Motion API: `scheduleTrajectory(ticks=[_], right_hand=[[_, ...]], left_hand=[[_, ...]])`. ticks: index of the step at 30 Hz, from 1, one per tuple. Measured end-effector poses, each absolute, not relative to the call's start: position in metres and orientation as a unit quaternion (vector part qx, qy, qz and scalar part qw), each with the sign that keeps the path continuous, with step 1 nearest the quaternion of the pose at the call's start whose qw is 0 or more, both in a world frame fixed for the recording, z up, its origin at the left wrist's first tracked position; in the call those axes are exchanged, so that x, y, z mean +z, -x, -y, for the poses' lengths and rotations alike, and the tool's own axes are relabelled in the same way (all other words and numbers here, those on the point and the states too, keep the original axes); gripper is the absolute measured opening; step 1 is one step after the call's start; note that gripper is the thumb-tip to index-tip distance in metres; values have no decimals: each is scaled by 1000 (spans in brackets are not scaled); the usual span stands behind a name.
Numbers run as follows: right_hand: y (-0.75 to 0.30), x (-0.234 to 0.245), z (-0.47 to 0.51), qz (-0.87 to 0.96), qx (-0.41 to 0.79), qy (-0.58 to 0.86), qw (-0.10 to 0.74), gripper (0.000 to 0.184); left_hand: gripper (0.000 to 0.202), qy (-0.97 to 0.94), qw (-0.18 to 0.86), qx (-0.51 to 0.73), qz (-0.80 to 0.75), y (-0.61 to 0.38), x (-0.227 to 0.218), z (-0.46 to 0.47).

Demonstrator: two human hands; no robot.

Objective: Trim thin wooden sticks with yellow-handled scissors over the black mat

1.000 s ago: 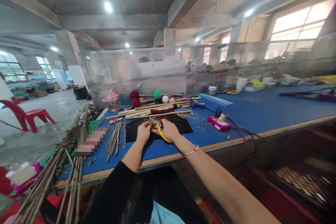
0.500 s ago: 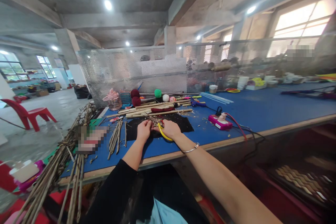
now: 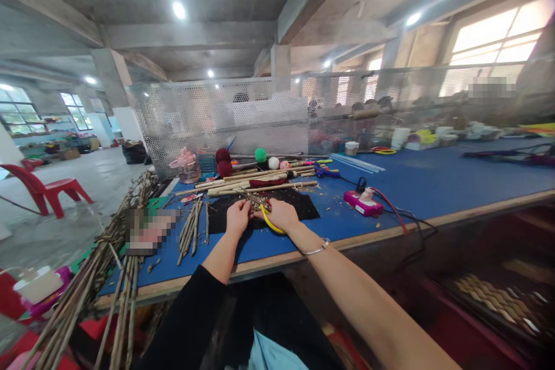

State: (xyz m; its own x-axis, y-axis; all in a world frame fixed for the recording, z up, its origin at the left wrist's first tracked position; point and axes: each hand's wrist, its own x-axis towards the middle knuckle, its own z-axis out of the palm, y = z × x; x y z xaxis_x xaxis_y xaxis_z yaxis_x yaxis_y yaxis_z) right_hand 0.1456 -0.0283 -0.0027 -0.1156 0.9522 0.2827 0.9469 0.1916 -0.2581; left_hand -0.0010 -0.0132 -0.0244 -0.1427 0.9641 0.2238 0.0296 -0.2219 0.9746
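Observation:
Over a black mat (image 3: 307, 206) on the blue table, my two hands are close together. My right hand (image 3: 281, 215) is closed around scissors with a yellow handle (image 3: 272, 222), their blades pointing away to the upper left. My left hand (image 3: 238, 215) is closed, its thumb and fingers pinched together just left of the scissors; what they hold is too small to make out. Small pale chips lie on the mat around the fingertips. Beyond the hands lie several peeled wooden sticks (image 3: 264, 186). Left of the mat rests a group of short twigs (image 3: 191, 230).
A bundle of long branches (image 3: 102, 254) leans over the table's left edge. A magenta power strip (image 3: 363, 203) with cables and a blue glue gun (image 3: 326, 170) lie to the right. Yarn balls (image 3: 261, 155) sit at the back before a perforated metal screen (image 3: 217, 115).
Almost nothing differs. Both hands stay in the same place over the mat, and the scissors remain in my right hand.

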Motion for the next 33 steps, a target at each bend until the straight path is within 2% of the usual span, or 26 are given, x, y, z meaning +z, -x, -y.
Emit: scheduleTrajectory(ticks=[4, 6, 15, 23, 26, 33], right_hand=[[-145, -3, 29, 751, -4, 627, 207, 67], [-145, -3, 29, 753, -2, 625, 207, 68], [-146, -1, 25, 746, 8, 643, 172, 64], [-147, -3, 25, 747, 38, 628, 214, 61], [-147, -7, 23, 774, 35, 592, 223, 62], [-147, -11, 20, 791, 19, 567, 227, 61]], left_hand=[[26, -607, 286, 520, -529, 3, -23, 15], [27, -621, 265, 506, -537, 4, -24, 15], [26, -596, 325, 531, -508, 4, -31, 8], [19, -481, 446, 588, -473, -1, -22, 12], [18, -484, 434, 583, -488, -1, -17, 16], [17, -586, 320, 534, -519, 1, -10, 23]])
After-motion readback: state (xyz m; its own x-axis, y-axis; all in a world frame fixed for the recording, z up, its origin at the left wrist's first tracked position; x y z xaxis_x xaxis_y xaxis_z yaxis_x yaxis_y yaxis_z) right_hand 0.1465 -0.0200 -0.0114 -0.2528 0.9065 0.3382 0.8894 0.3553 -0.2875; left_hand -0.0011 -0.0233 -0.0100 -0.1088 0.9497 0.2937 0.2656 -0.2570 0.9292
